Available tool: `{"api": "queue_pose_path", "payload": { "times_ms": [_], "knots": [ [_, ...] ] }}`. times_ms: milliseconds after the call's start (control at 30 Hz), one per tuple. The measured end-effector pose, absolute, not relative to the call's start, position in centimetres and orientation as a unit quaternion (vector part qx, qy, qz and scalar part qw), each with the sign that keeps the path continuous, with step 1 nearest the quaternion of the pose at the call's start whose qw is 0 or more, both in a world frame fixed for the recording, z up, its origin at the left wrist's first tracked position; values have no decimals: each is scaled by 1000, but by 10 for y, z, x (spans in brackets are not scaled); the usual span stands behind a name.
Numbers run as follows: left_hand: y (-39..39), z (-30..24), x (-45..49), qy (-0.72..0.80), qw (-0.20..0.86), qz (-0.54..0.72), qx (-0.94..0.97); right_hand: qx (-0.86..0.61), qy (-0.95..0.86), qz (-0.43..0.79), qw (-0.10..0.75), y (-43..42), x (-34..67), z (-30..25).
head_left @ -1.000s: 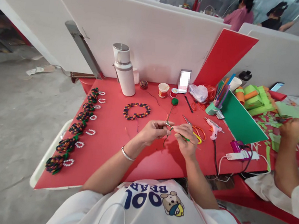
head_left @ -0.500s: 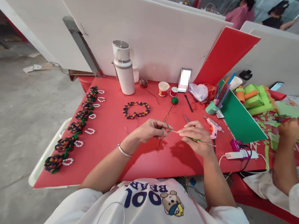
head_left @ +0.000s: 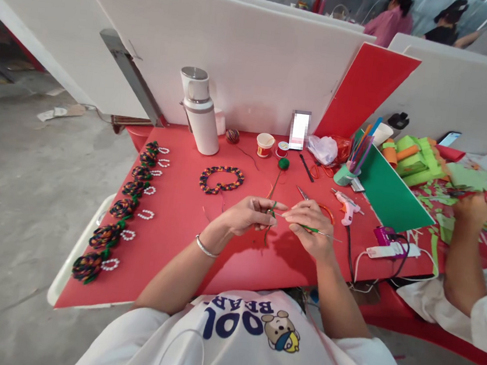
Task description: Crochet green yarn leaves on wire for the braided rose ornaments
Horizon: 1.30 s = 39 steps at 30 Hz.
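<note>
My right hand (head_left: 310, 225) is closed around a crochet hook (head_left: 312, 229) with a green grip, its thin metal shaft sticking out to the right. My left hand (head_left: 248, 215) pinches dark green yarn (head_left: 272, 211), the index finger stretched toward the hook's tip. Both hands nearly meet above the red table, and the hook's tip is at the yarn, partly hidden by fingers. From there a strand runs back to a small green yarn ball (head_left: 283, 163). A braided multicoloured ring (head_left: 221, 180) lies left of my hands.
Along the left edge stand several yarn flowers (head_left: 123, 208) with bead loops (head_left: 146, 214). A white thermos (head_left: 201, 122), paper cup (head_left: 265, 144) and pen holder (head_left: 344, 174) line the back. A pink glue gun (head_left: 348, 208) and power strip (head_left: 394, 251) lie right, near a co-worker's hand (head_left: 478, 209).
My right hand has shifted slightly left with the hook, closer to my left hand. My left index finger now reaches further out, and the hook's tip sits deeper among the fingers.
</note>
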<state>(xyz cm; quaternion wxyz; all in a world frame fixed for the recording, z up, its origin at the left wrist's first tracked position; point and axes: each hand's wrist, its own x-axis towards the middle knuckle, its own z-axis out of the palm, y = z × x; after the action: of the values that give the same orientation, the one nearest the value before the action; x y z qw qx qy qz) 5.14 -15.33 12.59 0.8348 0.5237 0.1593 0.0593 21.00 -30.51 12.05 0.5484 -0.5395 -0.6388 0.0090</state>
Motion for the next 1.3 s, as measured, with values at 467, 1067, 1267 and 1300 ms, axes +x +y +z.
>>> {"api": "queue_pose_path", "payload": {
  "times_ms": [467,1067,1267,1300],
  "knots": [
    [-167,128,59,194,844,162,473,-579,-564,-110,579,-294,182,98],
    [-183,117,73,238,786,337,459,-639,-520,-233,516,-293,169,77],
    [-183,115,72,248,752,335,510,-612,-541,-231,528,-290,168,87],
    [-183,116,72,244,767,328,495,-614,-538,-240,525,-291,167,86]
  ]
}}
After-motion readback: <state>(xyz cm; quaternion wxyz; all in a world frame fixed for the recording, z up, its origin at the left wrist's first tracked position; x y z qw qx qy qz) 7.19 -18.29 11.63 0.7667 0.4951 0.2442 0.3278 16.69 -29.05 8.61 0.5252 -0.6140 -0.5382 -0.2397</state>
